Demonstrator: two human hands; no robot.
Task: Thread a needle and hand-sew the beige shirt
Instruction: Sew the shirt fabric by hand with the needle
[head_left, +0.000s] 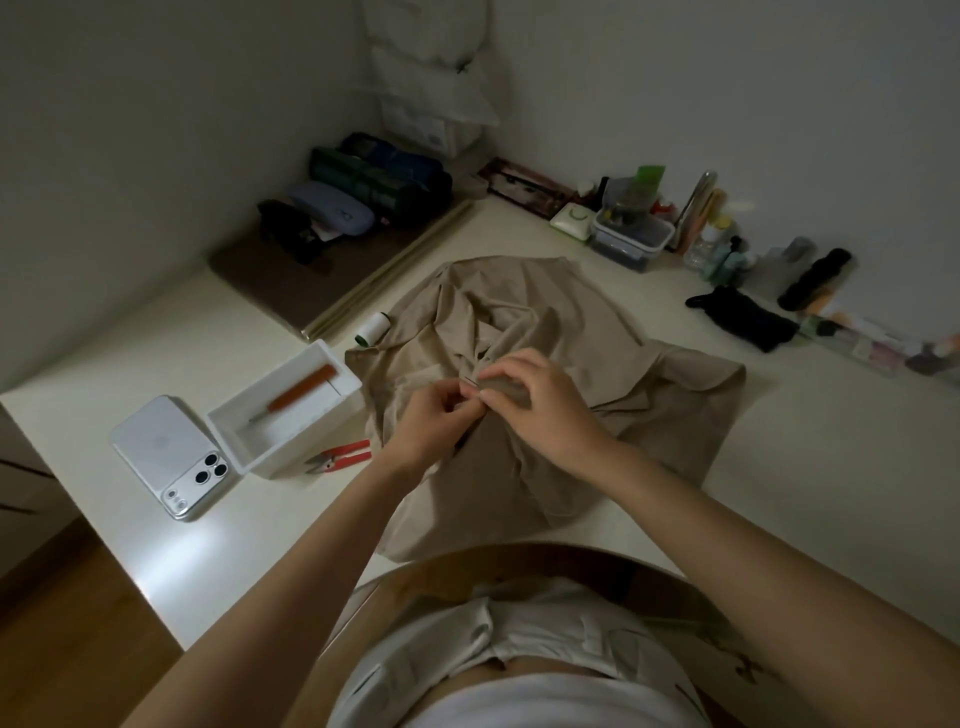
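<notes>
The beige shirt (571, 332) lies crumpled on the white table (779, 493), its front hem hanging over the near edge. My two hands meet above its middle. My left hand (434, 415) pinches a fold of the fabric. My right hand (540, 400) has its fingers closed on the cloth, and a thin dark needle (471, 383) shows between the fingertips of both hands. Which hand holds the needle is hard to tell. No thread is visible on it. A white thread spool (373, 328) lies just left of the shirt.
A white open box (234, 421) holding an orange-handled tool (301, 396) sits to the left, a white phone (171, 457) beside it, red snips (340, 457) in front. Bottles, containers and a black pouch (748, 322) line the far right; cases and a mat lie at the far left.
</notes>
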